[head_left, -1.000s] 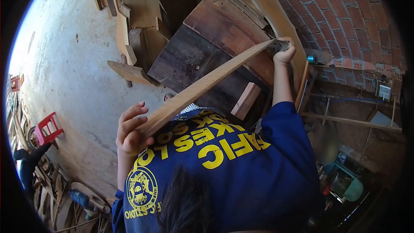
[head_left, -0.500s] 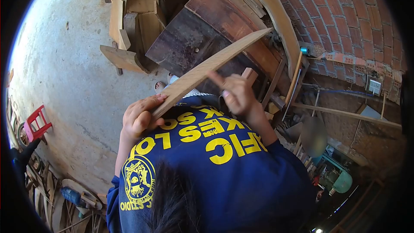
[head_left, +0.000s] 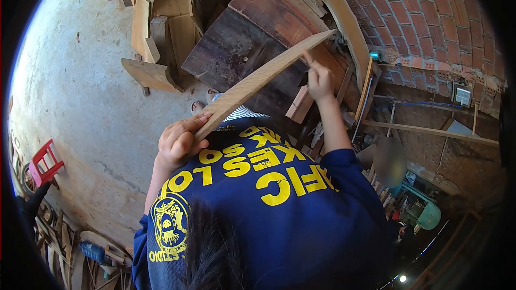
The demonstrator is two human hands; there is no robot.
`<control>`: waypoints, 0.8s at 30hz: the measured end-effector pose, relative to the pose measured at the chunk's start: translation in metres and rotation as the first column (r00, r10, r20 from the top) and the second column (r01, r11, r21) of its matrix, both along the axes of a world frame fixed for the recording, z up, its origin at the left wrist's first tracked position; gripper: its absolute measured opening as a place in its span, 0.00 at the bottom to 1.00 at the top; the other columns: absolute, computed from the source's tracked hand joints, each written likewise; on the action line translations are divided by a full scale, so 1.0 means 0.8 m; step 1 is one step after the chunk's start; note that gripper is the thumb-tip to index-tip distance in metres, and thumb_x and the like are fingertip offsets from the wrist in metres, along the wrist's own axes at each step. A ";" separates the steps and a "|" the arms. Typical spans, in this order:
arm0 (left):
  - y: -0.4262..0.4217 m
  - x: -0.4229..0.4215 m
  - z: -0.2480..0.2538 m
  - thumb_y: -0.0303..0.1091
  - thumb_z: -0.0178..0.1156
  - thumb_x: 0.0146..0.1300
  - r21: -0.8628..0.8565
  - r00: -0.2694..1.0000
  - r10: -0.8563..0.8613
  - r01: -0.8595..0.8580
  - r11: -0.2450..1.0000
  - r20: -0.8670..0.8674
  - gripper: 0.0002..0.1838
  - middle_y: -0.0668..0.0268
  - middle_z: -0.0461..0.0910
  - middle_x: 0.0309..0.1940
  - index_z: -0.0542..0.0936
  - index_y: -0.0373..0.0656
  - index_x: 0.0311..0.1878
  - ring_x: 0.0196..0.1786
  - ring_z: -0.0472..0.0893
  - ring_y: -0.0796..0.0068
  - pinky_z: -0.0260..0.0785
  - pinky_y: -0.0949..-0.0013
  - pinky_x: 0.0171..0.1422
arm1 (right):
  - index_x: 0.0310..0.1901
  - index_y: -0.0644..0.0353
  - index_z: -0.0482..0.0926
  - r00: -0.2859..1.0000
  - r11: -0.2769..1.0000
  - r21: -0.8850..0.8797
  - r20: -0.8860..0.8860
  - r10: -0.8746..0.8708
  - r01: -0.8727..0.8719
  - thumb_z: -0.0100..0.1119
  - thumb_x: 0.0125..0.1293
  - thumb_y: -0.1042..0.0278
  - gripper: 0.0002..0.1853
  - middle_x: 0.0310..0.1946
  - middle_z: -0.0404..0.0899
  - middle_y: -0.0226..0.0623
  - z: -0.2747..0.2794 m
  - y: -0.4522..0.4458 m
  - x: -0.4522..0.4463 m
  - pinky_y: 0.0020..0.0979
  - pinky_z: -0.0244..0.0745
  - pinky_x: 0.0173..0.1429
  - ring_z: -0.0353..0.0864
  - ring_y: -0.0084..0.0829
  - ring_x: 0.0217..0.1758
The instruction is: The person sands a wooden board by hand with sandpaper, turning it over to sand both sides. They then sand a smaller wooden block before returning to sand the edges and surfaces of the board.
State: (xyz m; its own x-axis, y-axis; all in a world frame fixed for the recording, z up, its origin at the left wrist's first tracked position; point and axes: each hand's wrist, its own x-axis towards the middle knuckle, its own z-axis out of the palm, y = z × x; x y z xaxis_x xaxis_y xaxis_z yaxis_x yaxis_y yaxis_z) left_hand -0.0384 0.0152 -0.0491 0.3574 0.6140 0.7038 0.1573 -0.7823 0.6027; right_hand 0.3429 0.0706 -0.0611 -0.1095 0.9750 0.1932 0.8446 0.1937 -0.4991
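My left hand (head_left: pixel 181 138) is closed around the near end of a long, slightly curved wooden plank (head_left: pixel 255 82). The plank slants up and away to the right, with its narrow edge toward me and its far end tapering. My right hand (head_left: pixel 321 79) is raised beside the far part of the plank. Its index finger stretches out to the plank's edge and appears to touch it, while the other fingers curl in. I see nothing held in that hand. Below it, a squared wooden block (head_left: pixel 300 105) lies near the dark wooden worktop (head_left: pixel 226 48).
Cut boards (head_left: pixel 169 32) lean at the back left, and a long curved board (head_left: pixel 338 13) stands by the brick wall (head_left: pixel 414 8). A red plastic stool (head_left: pixel 47 162) is on the concrete floor (head_left: pixel 102 113). Wood scraps and a blue bottle (head_left: pixel 91 250) lie lower left; a green machine (head_left: pixel 427 216) is lower right.
My right hand has moved up and away along the plank toward its far end, with the index finger still extended. My left hand keeps its grip, nearly in place.
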 end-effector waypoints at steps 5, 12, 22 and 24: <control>-0.022 -0.015 -0.016 0.30 0.57 0.65 -0.589 0.876 0.478 -0.353 0.727 0.064 0.09 0.55 0.81 0.34 0.70 0.35 0.37 0.35 0.81 0.70 0.72 0.73 0.40 | 0.54 0.58 0.77 0.971 0.981 -0.044 -0.141 -0.196 0.191 0.41 0.57 0.73 0.23 0.43 0.80 0.51 -0.013 0.006 0.024 0.39 0.73 0.49 0.81 0.45 0.44; 0.006 -0.016 -0.032 0.40 0.49 0.71 -0.983 0.527 0.839 -0.031 0.179 0.136 0.10 0.73 0.70 0.28 0.71 0.44 0.38 0.32 0.66 0.87 0.61 0.79 0.38 | 0.37 0.64 0.79 0.929 0.975 0.044 -0.316 -0.193 0.217 0.42 0.58 0.74 0.13 0.27 0.78 0.40 -0.038 -0.003 -0.048 0.32 0.68 0.33 0.76 0.34 0.28; -0.006 0.009 -0.014 0.41 0.50 0.70 -0.981 0.537 0.826 0.167 0.095 0.171 0.08 0.69 0.74 0.40 0.74 0.49 0.45 0.45 0.71 0.79 0.65 0.75 0.51 | 0.51 0.64 0.73 0.910 0.948 -0.278 -0.334 -0.247 0.155 0.40 0.64 0.75 0.16 0.22 0.72 0.33 -0.034 -0.026 -0.095 0.24 0.63 0.28 0.68 0.22 0.22; -0.007 0.008 -0.023 0.40 0.49 0.71 -0.966 0.490 0.849 0.243 0.087 0.200 0.08 0.69 0.74 0.41 0.73 0.49 0.46 0.46 0.71 0.78 0.66 0.73 0.52 | 0.53 0.66 0.73 0.915 0.966 -0.216 -0.342 -0.211 0.142 0.40 0.65 0.74 0.17 0.21 0.69 0.30 -0.042 -0.039 -0.095 0.22 0.60 0.27 0.65 0.20 0.21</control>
State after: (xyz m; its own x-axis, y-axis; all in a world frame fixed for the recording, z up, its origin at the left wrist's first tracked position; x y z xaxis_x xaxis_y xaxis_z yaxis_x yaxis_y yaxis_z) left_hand -0.0323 0.0093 -0.0674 -0.2650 0.7239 -0.6370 -0.6179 0.3797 0.6885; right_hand 0.2672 0.0395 -0.0947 0.1112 0.9938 0.0034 0.6129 -0.0658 -0.7874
